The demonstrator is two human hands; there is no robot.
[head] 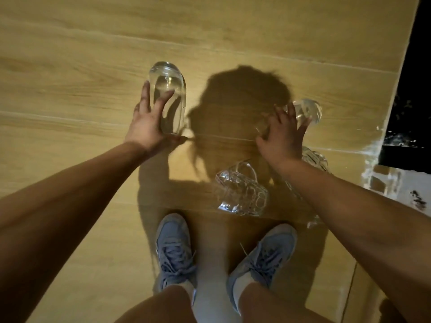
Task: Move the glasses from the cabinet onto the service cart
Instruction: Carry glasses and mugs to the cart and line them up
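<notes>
Clear glass in both hands: gripping a tall tumbler [166, 96] with the left hand [145, 127], a smaller glass [306, 110] with the right hand [281, 136], both arms stretched forward over the wood floor [70, 66]; patterned mug [242, 190] just beside the right forearm, its support unclear; no cabinet or cart visible; probably mid-transfer, with more to move.

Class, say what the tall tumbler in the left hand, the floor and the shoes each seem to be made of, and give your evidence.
Tall tumbler: clear, glossy glass by the look, since the floor shows through it with bright highlights; clear plastic cannot be excluded.
Floor: wood-look planks or tiles, semi-gloss; grain lines and seams show.
Shoes: blue fabric or suede, matte, with laces.
</notes>
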